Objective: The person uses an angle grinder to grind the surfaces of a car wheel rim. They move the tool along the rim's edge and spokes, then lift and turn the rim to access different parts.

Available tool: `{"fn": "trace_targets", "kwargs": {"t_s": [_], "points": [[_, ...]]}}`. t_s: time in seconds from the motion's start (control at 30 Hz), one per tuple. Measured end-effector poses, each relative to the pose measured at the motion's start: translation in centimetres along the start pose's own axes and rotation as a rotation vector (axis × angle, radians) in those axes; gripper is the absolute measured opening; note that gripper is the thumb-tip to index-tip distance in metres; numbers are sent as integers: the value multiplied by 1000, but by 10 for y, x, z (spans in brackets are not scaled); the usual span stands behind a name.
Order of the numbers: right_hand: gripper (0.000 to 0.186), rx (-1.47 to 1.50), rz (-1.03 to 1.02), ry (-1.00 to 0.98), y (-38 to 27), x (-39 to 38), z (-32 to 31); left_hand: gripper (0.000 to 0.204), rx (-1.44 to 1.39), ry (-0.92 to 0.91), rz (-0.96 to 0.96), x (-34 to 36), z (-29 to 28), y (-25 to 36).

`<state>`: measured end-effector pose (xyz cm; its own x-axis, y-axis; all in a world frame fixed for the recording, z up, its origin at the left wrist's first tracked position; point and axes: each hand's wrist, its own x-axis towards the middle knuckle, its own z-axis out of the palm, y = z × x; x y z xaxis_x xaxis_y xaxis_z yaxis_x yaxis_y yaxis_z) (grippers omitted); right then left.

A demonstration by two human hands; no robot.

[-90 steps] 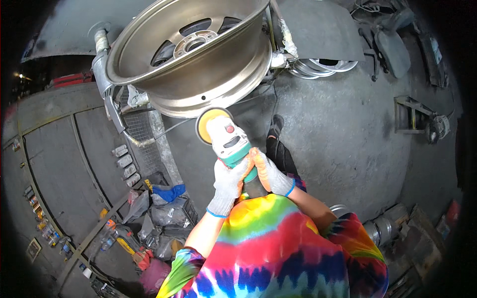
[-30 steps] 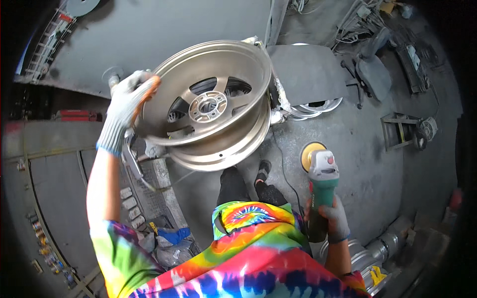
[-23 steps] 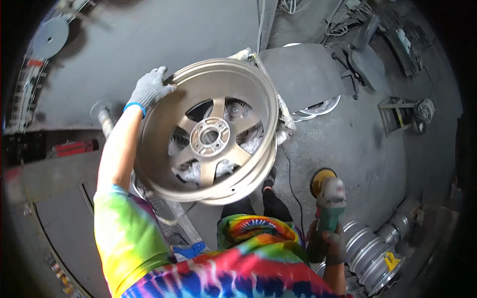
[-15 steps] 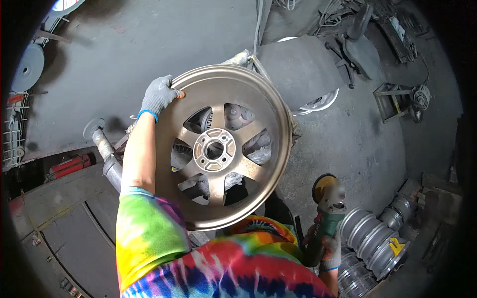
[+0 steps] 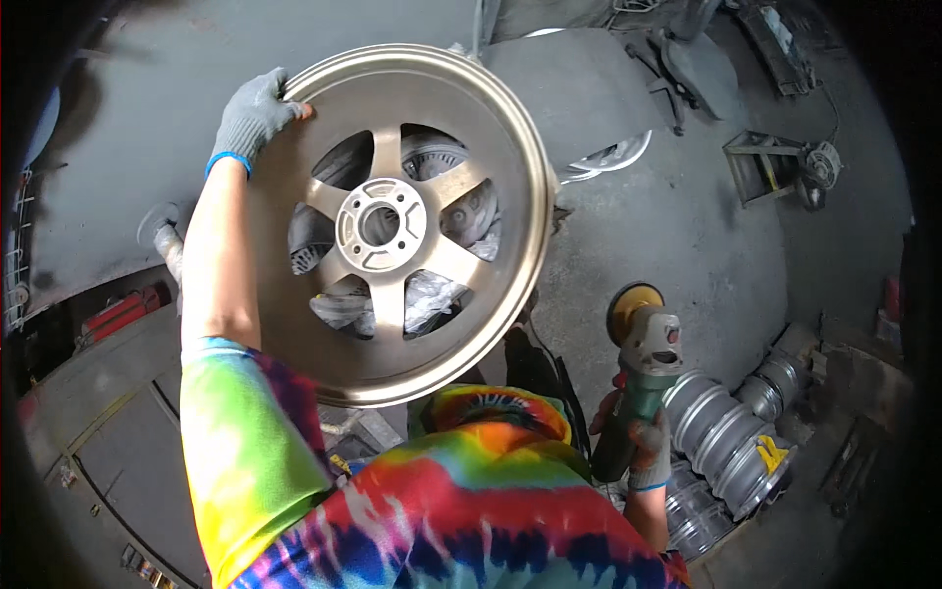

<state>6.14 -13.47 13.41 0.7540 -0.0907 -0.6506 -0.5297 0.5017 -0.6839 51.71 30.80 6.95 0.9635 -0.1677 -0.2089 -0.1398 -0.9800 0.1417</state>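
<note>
A bronze-coloured car wheel rim (image 5: pixel 453 263) with several spokes is held up in front of me, its hub side facing me. My left hand (image 5: pixel 257 113), in a grey glove with a blue cuff, grips its upper left edge, the thumb lying over the lip. Off to the right, my right hand (image 5: pixel 643 447), gloved too, is wrapped round the green body of an angle grinder (image 5: pixel 648 368). A round yellow-and-dark disc (image 5: pixel 633 306) sits on the grinder's head, apart from the rim. Whether the disc turns I cannot tell.
Several silver wheel rims (image 5: pixel 721 437) are stacked at the lower right, a yellow cloth (image 5: pixel 772 454) on them. A metal stand (image 5: pixel 760 162) and a grey chair (image 5: pixel 695 77) stand at the far right. A red object (image 5: pixel 123 312) lies at left. More parts show through the spokes.
The rim has moved up and left with my left hand and looks larger. My right hand has raised the grinder, whose head now shows more plainly.
</note>
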Motion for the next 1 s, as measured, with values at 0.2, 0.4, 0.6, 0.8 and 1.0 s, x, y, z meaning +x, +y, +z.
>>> {"fn": "trace_targets", "kwargs": {"t_s": [0.2,0.4,0.6,0.8,1.0], "points": [[76,-156,81,-74,-8,0,-14,54,-51,316,-18,-27,-54,-3],[59,-143,120,-436,-8,32,-53,33,-655,1064,134,-270,-105,128],[66,25,400,-605,6,60,-45,62,-754,-382,4,-438,51,284],[35,-261,344,-658,36,52,-12,47,-2038,-215,-425,-451,183,358],[41,-319,482,-810,76,67,-16,48,-2399,-80,-698,-462,214,353]]}}
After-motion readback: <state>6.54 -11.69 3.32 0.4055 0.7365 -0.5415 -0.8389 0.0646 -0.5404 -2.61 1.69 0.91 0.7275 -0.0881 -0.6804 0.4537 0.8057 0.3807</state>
